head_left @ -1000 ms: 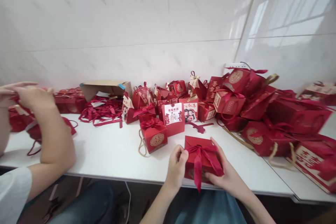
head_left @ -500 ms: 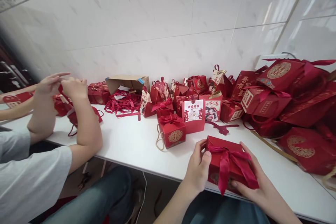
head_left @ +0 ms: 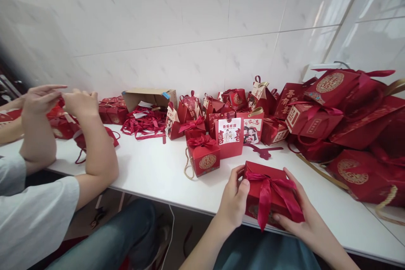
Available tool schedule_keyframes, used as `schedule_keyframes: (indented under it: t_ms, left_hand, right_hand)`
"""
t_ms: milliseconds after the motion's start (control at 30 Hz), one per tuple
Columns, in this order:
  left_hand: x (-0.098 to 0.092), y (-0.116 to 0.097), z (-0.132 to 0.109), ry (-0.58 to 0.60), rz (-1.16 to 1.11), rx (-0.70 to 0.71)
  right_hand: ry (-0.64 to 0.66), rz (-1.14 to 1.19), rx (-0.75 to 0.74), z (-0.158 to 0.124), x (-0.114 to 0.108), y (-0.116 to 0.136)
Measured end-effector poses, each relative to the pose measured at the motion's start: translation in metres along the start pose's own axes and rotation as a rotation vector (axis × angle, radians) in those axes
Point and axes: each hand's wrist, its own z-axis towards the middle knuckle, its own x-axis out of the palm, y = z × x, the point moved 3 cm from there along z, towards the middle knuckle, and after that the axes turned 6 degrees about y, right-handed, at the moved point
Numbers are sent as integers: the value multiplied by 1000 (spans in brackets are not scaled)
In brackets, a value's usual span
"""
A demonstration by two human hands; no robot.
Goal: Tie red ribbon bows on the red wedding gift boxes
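A red gift box [head_left: 267, 192] tied with a red ribbon bow [head_left: 272, 196] rests at the front edge of the white table [head_left: 152, 173]. My left hand [head_left: 234, 200] grips the box's left side, thumb on its top edge. My right hand [head_left: 295, 215] cups the box's right side from below, fingers curled under the ribbon tails. Just behind the box stand a small red box with a gold emblem [head_left: 204, 156] and a red bag with a cartoon couple card [head_left: 230, 135].
A co-worker in a white tee sits at my left, both hands [head_left: 60, 99] raised over red boxes. Loose red ribbons [head_left: 144, 124] and an open cardboard box [head_left: 148, 98] lie by the tiled wall. Many red bags and boxes [head_left: 341, 114] are heaped at the right.
The view swung left then steadied, bringing the co-worker further into sight. My hands stay on the ribboned box, which has barely moved. The co-worker's hands keep working at chest height.
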Motion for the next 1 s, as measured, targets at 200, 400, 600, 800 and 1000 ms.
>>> schedule_keyframes:
  t_ms: [200, 400, 600, 800, 1000]
  left_hand:
    - [0, 0, 0, 3, -6, -5]
    - [1, 0, -1, 0, 7, -3]
    - [0, 1, 0, -3, -1, -1]
    - [1, -1, -2, -10, -12, 9]
    - [3, -1, -2, -19, -22, 31]
  right_hand:
    - [8, 14, -17, 0, 1, 0]
    - [5, 22, -32, 0, 1, 1]
    - [7, 6, -19, 0, 0, 1]
    - [-22, -26, -22, 1, 0, -7]
    - [-44, -92, -39, 3, -4, -20]
